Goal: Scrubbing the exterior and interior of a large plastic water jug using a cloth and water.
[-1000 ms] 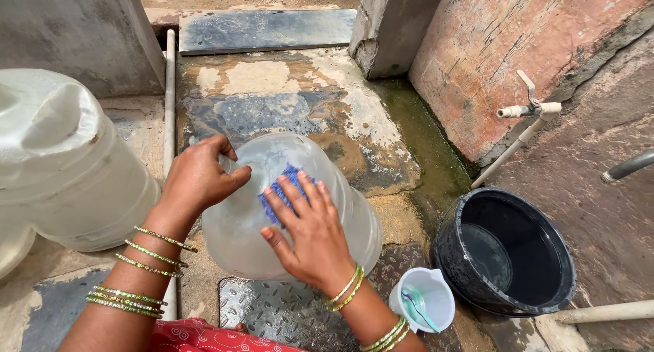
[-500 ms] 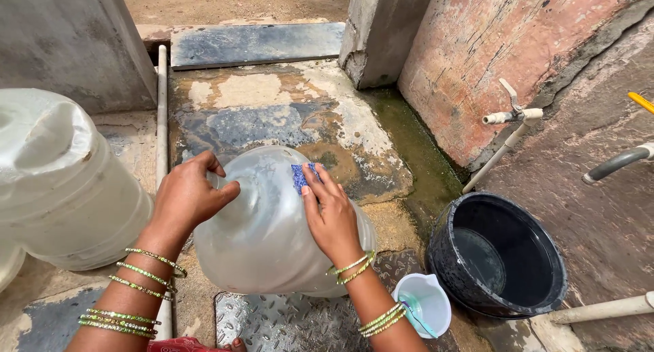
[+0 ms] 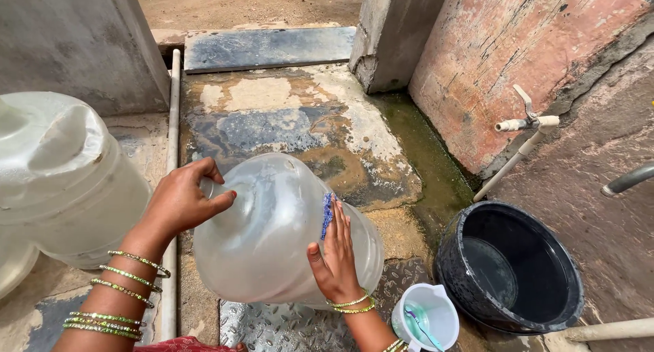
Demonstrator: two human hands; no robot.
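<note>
Wet stone paving runs between grey and red walls, and I take the jug as my landmark: it lies tipped on its side, neck to the left, so its flank can be rubbed. Nearest me, a white mug stands just right of the jug. My right hand lies nearly flat on the jug's right flank, fingers pressing a blue scrubber, I think, against it. My left hand curls round the jug's neck, steadying it. A black tub sits right of the jug, a second jug left, a tap beyond.
</note>
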